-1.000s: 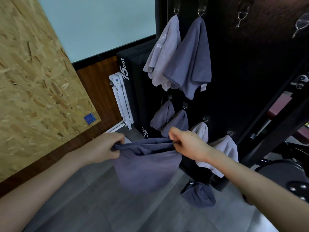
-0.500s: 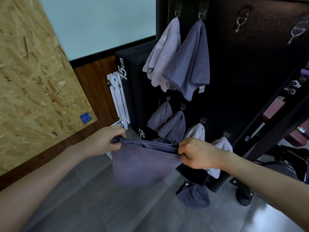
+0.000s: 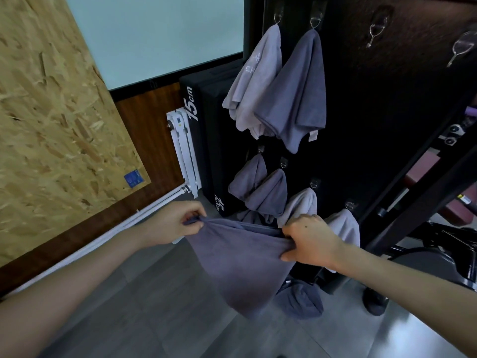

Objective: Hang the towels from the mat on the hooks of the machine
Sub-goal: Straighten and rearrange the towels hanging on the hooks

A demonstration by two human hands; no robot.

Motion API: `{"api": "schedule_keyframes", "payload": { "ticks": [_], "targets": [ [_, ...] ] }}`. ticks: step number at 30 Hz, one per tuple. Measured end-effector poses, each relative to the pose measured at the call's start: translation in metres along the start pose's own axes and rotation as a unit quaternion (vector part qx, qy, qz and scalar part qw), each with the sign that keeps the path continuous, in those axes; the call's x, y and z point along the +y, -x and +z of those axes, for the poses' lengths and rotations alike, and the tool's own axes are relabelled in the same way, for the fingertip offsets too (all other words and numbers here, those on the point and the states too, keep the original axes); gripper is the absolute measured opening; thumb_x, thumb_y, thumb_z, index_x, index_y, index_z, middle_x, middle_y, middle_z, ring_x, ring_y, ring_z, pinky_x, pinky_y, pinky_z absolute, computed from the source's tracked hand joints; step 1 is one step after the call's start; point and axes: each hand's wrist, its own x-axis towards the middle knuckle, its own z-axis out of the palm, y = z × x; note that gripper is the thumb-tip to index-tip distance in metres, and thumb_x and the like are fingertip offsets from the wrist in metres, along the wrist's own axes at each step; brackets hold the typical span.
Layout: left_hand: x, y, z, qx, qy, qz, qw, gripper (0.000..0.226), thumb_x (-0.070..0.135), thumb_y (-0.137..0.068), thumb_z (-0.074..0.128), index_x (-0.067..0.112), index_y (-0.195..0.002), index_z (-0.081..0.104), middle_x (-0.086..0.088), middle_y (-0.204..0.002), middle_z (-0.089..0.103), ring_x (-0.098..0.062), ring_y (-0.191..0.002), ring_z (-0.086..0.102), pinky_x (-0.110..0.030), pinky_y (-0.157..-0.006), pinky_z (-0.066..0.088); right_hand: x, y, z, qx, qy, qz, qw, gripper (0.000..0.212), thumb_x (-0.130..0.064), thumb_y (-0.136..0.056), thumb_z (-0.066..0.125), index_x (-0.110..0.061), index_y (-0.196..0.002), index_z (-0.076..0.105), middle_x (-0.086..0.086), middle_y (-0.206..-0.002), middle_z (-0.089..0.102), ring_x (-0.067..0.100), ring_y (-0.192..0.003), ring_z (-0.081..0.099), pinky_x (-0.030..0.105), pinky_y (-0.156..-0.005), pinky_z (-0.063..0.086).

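A dark grey towel [image 3: 240,264] hangs stretched between my hands in front of the machine's black panel [image 3: 366,130]. My left hand [image 3: 178,223] pinches its left top corner. My right hand [image 3: 309,241] grips the right top edge. On the panel's top row a light grey towel [image 3: 255,81] and a dark grey towel [image 3: 299,94] hang from hooks. To their right are two bare hooks [image 3: 375,29], the second hook [image 3: 462,49] further right. The lower row holds several more towels [image 3: 268,192] on hooks. Another dark towel [image 3: 300,301] lies on the floor below.
A black "15cm" pad [image 3: 204,140] leans beside a white radiator [image 3: 184,151] at the wall. An OSB board [image 3: 51,120] fills the left. The machine's black frame bars [image 3: 413,192] and base stand at right on a grey tiled floor [image 3: 144,306].
My right hand slid rightward and lower along the towel's top edge, stretching the towel wider. My left hand kept its pinch on the corner. The view shifted slightly.
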Motion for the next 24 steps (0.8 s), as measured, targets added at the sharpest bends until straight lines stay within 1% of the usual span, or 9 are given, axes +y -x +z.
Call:
{"api": "schedule_keyframes", "payload": {
  "ticks": [3,6,8,11,14,16,18,20,24],
  "targets": [
    [0.000,0.000,-0.001,0.017,0.029,-0.016,0.999,0.023,0.050,-0.080,0.055,0.027,-0.087,0.059,0.002,-0.089,0.064,-0.017,-0.086,0.062,-0.036,-0.075,0.049,0.008,0.006,-0.004,-0.073,-0.306,0.034,0.948,0.052,-0.036,-0.073,0.077,-0.019,-0.051,0.033,-0.011,-0.044,0.030,0.006,-0.044,0.031,0.017,-0.048,0.023],
    [-0.007,0.000,-0.010,0.019,0.062,-0.054,0.996,0.040,0.066,-0.069,0.063,0.029,-0.084,0.059,0.000,-0.088,0.064,-0.016,-0.084,0.062,-0.037,-0.076,0.049,0.020,0.011,-0.011,-0.034,-0.667,0.083,0.740,0.035,-0.017,-0.069,0.080,-0.013,-0.056,0.048,-0.005,-0.055,0.047,0.006,-0.055,0.046,0.019,-0.058,0.036],
    [-0.005,0.000,-0.010,-0.006,0.106,-0.074,0.992,0.061,0.078,-0.058,0.061,0.025,-0.087,0.060,0.001,-0.087,0.063,-0.011,-0.081,0.060,-0.031,-0.073,0.047,0.027,0.012,-0.011,0.014,-0.745,0.089,0.661,0.033,-0.019,-0.062,0.085,-0.005,-0.067,0.056,0.007,-0.078,0.061,0.019,-0.076,0.060,0.031,-0.073,0.046],
    [0.006,-0.006,0.000,-0.041,0.193,-0.086,0.977,0.078,0.078,-0.057,0.063,0.010,-0.094,0.057,0.002,-0.087,0.058,-0.006,-0.082,0.055,-0.025,-0.076,0.042,0.030,0.014,-0.018,0.104,-0.723,0.103,0.676,0.035,-0.020,-0.066,0.082,0.001,-0.073,0.055,0.014,-0.099,0.062,0.024,-0.091,0.062,0.033,-0.079,0.050],
    [0.020,-0.016,0.009,-0.015,0.297,-0.088,0.951,0.063,0.067,-0.064,0.068,0.011,-0.090,0.053,0.002,-0.082,0.055,-0.009,-0.078,0.052,-0.026,-0.072,0.042,0.030,0.020,-0.023,0.153,-0.649,0.128,0.734,0.023,-0.011,-0.085,0.066,-0.002,-0.075,0.047,0.012,-0.071,0.047,0.022,-0.066,0.046,0.032,-0.062,0.039],
    [0.030,-0.022,0.013,0.024,0.335,-0.099,0.937,0.043,0.052,-0.078,0.064,0.012,-0.088,0.053,-0.001,-0.082,0.054,-0.013,-0.078,0.051,-0.028,-0.068,0.041,0.031,0.024,-0.026,0.167,-0.619,0.142,0.754,0.019,-0.016,-0.087,0.064,-0.007,-0.081,0.049,0.008,-0.072,0.048,0.018,-0.067,0.046,0.035,-0.063,0.040],
    [0.039,-0.030,0.018,0.078,0.313,-0.110,0.940,0.027,0.041,-0.087,0.057,0.013,-0.087,0.056,-0.003,-0.083,0.056,-0.015,-0.079,0.052,-0.025,-0.065,0.040,0.031,0.026,-0.033,0.180,-0.604,0.154,0.761,0.012,-0.015,-0.089,0.061,-0.019,-0.098,0.054,0.018,-0.081,0.053,0.022,-0.075,0.053,0.044,-0.070,0.046],
    [0.044,-0.039,0.021,0.133,0.283,-0.125,0.941,0.025,0.041,-0.089,0.054,0.016,-0.089,0.059,0.000,-0.086,0.060,-0.013,-0.083,0.057,-0.023,-0.067,0.043,0.031,0.027,-0.039,0.188,-0.602,0.156,0.760,0.035,-0.013,-0.091,0.059,-0.038,-0.113,0.051,0.030,-0.094,0.056,0.035,-0.084,0.058,0.048,-0.083,0.051],
    [0.045,-0.051,0.005,0.101,0.305,-0.168,0.932,0.065,0.069,-0.060,0.070,0.019,-0.099,0.066,-0.004,-0.098,0.069,-0.030,-0.099,0.065,-0.047,-0.091,0.049,0.031,0.022,-0.052,0.225,-0.602,0.169,0.747,0.040,-0.011,-0.090,0.059,-0.032,-0.123,0.050,0.011,-0.094,0.062,0.014,-0.086,0.064,0.017,-0.073,0.054]
  ]
}}
